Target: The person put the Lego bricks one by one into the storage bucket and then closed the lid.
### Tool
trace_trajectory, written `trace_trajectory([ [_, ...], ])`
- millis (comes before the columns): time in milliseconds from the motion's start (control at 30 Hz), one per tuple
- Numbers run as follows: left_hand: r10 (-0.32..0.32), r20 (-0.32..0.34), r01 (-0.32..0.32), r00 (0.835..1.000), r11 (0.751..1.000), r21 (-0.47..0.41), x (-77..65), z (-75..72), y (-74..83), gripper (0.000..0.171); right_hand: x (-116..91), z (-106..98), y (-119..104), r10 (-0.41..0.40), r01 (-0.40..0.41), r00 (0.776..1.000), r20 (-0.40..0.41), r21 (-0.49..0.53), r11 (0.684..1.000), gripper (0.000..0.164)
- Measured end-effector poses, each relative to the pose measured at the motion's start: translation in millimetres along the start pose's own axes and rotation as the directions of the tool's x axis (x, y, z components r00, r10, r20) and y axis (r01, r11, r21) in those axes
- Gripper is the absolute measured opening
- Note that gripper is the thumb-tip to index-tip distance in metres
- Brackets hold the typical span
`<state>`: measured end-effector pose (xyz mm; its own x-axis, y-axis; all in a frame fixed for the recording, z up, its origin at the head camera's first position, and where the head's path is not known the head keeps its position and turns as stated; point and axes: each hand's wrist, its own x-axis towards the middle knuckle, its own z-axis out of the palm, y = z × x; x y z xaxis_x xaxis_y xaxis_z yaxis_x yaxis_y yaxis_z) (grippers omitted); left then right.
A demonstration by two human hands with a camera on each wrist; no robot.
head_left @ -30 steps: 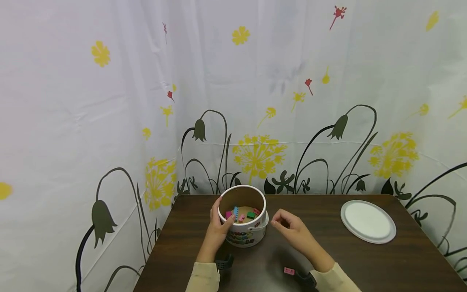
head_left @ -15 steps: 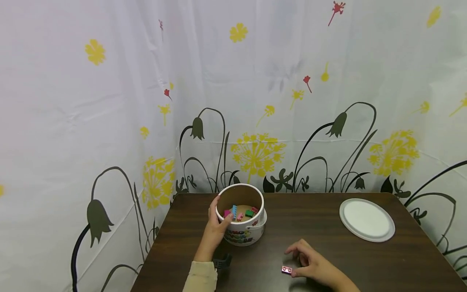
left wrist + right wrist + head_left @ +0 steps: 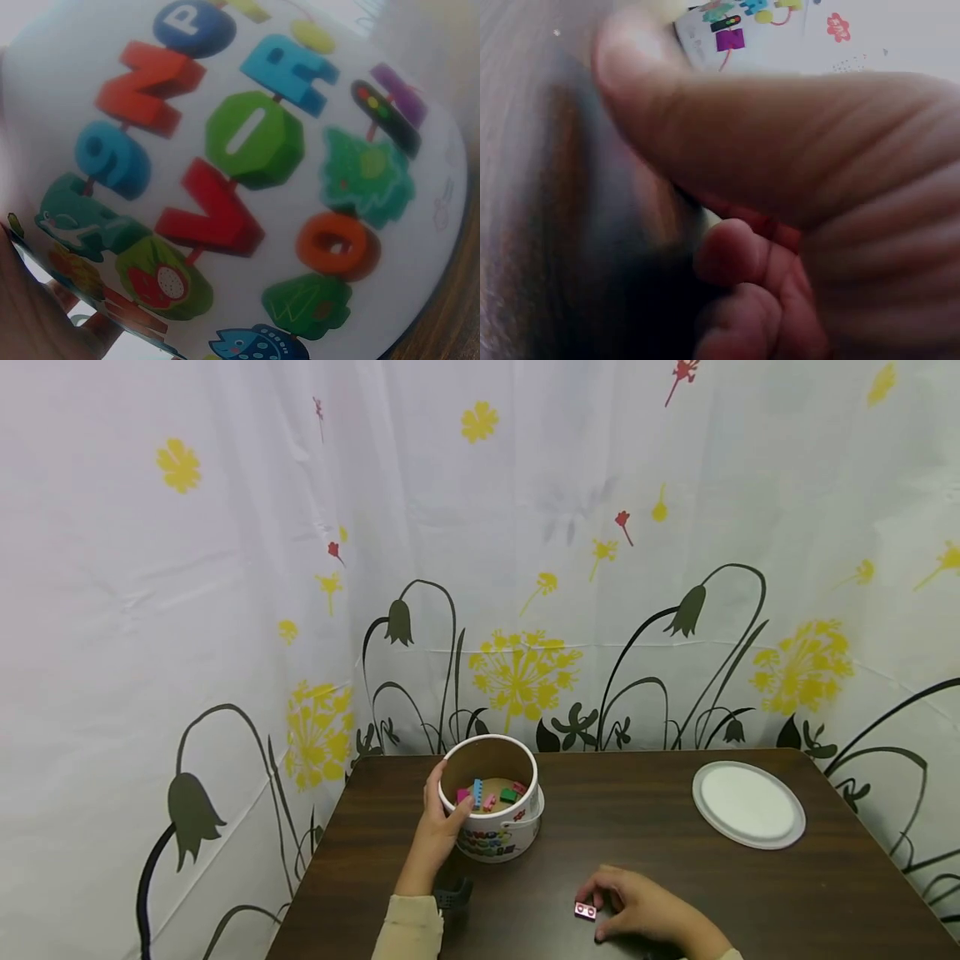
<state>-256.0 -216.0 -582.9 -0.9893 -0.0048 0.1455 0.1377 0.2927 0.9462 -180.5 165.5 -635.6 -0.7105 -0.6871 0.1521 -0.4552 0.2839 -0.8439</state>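
In the head view my left hand [image 3: 435, 831] grips the near left side of a white bucket [image 3: 521, 842], thumb over the rim and fingers outside. Colourful printed letters and shapes cover the bucket wall [image 3: 251, 142] in the left wrist view. Several toy bricks lie on its floor, among them a blue brick [image 3: 477, 793] and a green brick [image 3: 508, 795]. My right hand [image 3: 645, 906] is low at the table, thumb and forefinger apart beside a small pink brick [image 3: 585, 911]; whether they touch it is unclear. The right wrist view shows the thumb [image 3: 742, 135] blurred, without the brick.
A round white lid [image 3: 748, 804] lies flat on the dark wooden table [image 3: 637, 810] at the right. A printed curtain [image 3: 525, 527] hangs behind the table's far edge. The bucket's white handle [image 3: 534, 817] hangs at its right side.
My right hand has come down from beside the bucket to the pink brick near the front of the table. My left hand has kept its grip on the bucket.
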Motion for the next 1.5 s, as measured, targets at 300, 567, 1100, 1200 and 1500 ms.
trace_trajectory([
  [300,-0.004,0.001,0.004,1.000,1.000,-0.016,0.2,-0.3,-0.8,0.087,2,7,-1,-0.050,0.047,0.994,-0.094,-0.033,0.998,0.013],
  [567,-0.018,0.003,0.018,1.000,1.000,-0.015,-0.9,0.5,0.7,0.086,3,2,4,0.200,-0.171,0.973,-0.112,0.225,0.959,0.016],
  [1100,-0.019,0.008,0.019,1.000,1.000,-0.024,1.0,0.2,3.0,0.087,135,-54,-83,0.194,0.054,0.875,-0.444,0.486,0.872,0.024],
  [1200,-0.012,0.011,0.012,1.000,1.000,-0.028,1.6,0.5,3.1,0.087,183,-68,-102,0.184,0.108,0.877,-0.444,0.555,0.825,0.017],
  [1500,-0.014,0.017,0.014,1.000,1.000,-0.006,0.6,-1.9,3.4,0.087,259,-54,-82,0.211,0.105,0.913,-0.350,0.700,0.707,0.017],
])
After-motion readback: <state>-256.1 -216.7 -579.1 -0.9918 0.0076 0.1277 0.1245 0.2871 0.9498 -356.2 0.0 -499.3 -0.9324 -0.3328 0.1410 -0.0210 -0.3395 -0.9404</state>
